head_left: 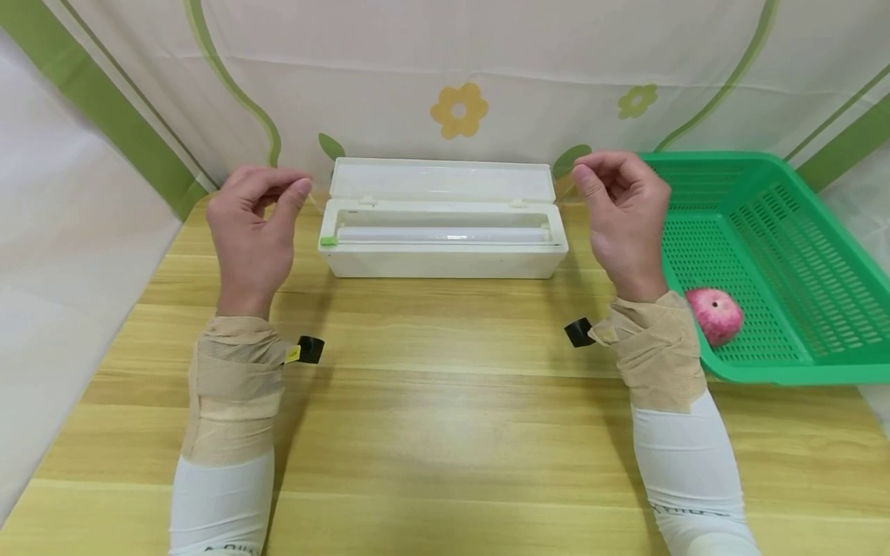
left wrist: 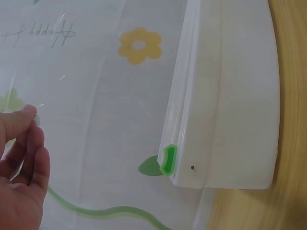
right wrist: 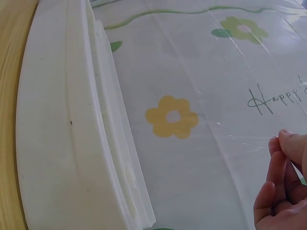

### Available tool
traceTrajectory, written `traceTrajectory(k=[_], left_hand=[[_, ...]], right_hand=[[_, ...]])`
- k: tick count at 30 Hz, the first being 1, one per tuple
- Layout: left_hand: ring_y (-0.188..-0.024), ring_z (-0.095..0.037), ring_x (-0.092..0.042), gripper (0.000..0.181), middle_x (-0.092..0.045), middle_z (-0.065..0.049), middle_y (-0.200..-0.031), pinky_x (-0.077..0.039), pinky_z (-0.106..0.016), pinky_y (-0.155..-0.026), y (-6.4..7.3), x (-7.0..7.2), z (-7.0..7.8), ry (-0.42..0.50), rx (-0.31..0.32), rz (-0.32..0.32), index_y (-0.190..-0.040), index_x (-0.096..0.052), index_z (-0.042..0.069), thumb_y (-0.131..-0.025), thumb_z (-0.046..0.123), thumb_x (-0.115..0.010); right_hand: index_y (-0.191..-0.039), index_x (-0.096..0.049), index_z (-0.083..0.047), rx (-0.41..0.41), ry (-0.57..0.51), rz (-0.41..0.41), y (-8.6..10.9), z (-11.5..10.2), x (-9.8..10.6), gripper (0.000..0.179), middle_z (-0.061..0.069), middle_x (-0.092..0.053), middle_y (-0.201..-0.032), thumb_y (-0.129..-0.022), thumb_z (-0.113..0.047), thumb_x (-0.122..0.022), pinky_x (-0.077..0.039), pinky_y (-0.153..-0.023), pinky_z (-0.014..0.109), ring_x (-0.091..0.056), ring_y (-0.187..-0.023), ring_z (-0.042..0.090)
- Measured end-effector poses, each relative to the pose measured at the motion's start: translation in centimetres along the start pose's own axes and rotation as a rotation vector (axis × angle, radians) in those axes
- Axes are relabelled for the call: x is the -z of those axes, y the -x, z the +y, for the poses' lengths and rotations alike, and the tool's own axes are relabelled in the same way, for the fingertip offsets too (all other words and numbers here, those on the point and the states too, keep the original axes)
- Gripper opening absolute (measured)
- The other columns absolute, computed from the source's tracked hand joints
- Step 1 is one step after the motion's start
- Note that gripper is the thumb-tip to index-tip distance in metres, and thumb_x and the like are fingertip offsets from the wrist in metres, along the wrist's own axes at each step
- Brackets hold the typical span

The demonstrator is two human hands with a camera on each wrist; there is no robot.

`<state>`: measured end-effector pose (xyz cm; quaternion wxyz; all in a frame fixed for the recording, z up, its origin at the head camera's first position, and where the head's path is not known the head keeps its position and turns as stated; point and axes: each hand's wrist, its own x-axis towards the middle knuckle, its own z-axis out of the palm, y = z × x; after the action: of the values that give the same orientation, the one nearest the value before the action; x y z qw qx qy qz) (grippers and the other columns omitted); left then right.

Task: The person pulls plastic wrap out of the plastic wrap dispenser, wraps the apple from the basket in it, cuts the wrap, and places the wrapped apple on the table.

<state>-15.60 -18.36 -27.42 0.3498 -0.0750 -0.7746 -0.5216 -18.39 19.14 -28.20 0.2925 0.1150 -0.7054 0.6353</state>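
Thumb and fingertips of the left hand (head_left: pixel 253 224) pinch one corner of clear cling film (right wrist: pixel 230 136), and the right hand (head_left: pixel 626 208) pinches the other side. Between them the film stretches, nearly invisible, with faint shiny creases in the right wrist view. Both hands are raised at either end of a white cling film dispenser box (head_left: pixel 445 264). Its lid (head_left: pixel 441 179) stands raised at the back, and a film roll (head_left: pixel 431 234) lies inside. A green slide cutter (left wrist: pixel 169 160) sits at the box's left end.
To the right, a green plastic basket (head_left: pixel 737 371) holds a pink fruit (head_left: pixel 716 315) near its left wall. The wooden table (head_left: pixel 445 432) runs back to a flowered curtain (head_left: pixel 556 77) right behind the box. Each wrist wears a wrapped camera.
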Motion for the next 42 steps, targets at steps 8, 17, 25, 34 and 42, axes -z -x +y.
traceTrajectory(k=[8,17,25,34,42], left_hand=[[-0.088,-0.004,-0.059,0.016,-0.061,0.02,-0.086,-0.053,-0.019,-0.086,-0.1,0.1,0.3,0.014,0.003,0.004,-0.103,-0.079,-0.008,-0.097,0.007,-0.076],[-0.088,-0.005,-0.059,0.016,-0.062,0.018,-0.085,-0.053,-0.019,-0.087,-0.2,0.2,0.6,0.027,-0.004,0.009,-0.103,-0.08,-0.008,-0.097,0.006,-0.076],[-0.087,-0.005,-0.059,0.016,-0.062,0.022,-0.086,-0.054,-0.019,-0.086,-0.1,0.5,0.9,0.064,-0.052,0.006,-0.103,-0.079,-0.009,-0.097,0.005,-0.076],[-0.088,-0.005,-0.059,0.014,-0.064,0.025,-0.086,-0.055,-0.018,-0.087,-0.2,0.9,0.8,0.055,-0.077,-0.02,-0.102,-0.079,-0.009,-0.097,0.004,-0.076],[-0.088,-0.004,-0.059,0.012,-0.062,0.018,-0.087,-0.052,-0.017,-0.087,-0.8,0.9,1.0,0.012,0.018,-0.037,-0.103,-0.08,-0.006,-0.097,0.004,-0.075]], right_hand=[[-0.105,-0.077,0.0,0.05,0.036,0.002,0.1,-0.3,0.1,0.012,-0.005,-0.072,-0.092,-0.098,-0.01,-0.074,-0.046,-0.069,0.022,-0.058,-0.075,0.014],[-0.104,-0.077,0.004,0.008,-0.034,0.028,0.0,-0.8,0.1,0.011,-0.002,-0.072,-0.091,-0.097,-0.004,-0.074,-0.043,-0.068,0.021,-0.059,-0.076,0.011],[-0.103,-0.076,0.005,-0.006,-0.089,0.032,0.0,-1.6,0.0,0.012,0.0,-0.071,-0.09,-0.096,-0.005,-0.076,-0.041,-0.068,0.023,-0.058,-0.075,0.012],[-0.101,-0.077,0.004,-0.016,-0.095,0.023,0.0,-1.8,-0.1,0.009,0.0,-0.071,-0.09,-0.096,-0.004,-0.075,-0.042,-0.068,0.022,-0.059,-0.076,0.012],[-0.103,-0.076,0.005,-0.016,-0.043,-0.003,-0.8,-1.6,0.1,0.012,-0.001,-0.071,-0.09,-0.097,-0.006,-0.075,-0.042,-0.069,0.022,-0.058,-0.076,0.011]])
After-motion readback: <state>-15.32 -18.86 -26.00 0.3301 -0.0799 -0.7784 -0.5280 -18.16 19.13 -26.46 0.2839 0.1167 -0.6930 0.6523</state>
